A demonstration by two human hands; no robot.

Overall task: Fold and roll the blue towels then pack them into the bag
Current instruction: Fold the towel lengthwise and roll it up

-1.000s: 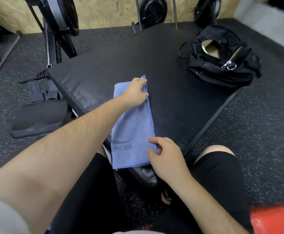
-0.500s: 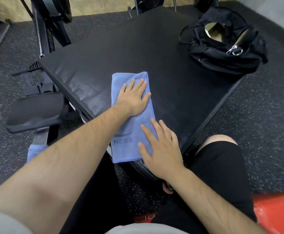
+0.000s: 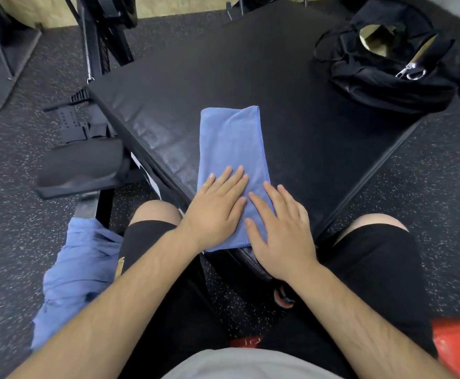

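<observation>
While pressed flat at centre frame by the left hand point(image 3: 215, 212) and right hand point(image 3: 283, 228), both spread wide with fingers straight and gripping nothing, lies as a long narrow strip on the black padded platform point(image 3: 196, 77): the folded blue towel point(image 3: 231, 149), its near end hanging just over the platform's lower corner. Judged folded and ready for rolling from the near end.

Risks from here: with the near end unsupported past the corner, likely to sag or slide off once released; on smooth, slightly glossy padding, liable to creep away under a forward push, giving a loose or skewed roll; with layers merely laid together, apt to fan apart along the long edges if rolled harder by one hand than the other.

At upper right, on the same platform and well apart from the towel: the black bag point(image 3: 393, 86), unzipped, mouth open on a pale interior, zip pull point(image 3: 412, 73) lying on top; with slack sides, likely to close inward against an incoming roll.

At lower left, beside the person's knee: a second blue towel point(image 3: 78, 269), crumpled and unfolded, support beneath not discernible.

Around the platform: dark speckled rubber floor point(image 3: 428, 187); at left, a black bench pad point(image 3: 81, 168); at upper left, a black machine frame point(image 3: 97, 36) before a chipboard wall point(image 3: 45, 9); at lower right, a red object point(image 3: 458, 348), cut off by the frame edge
</observation>
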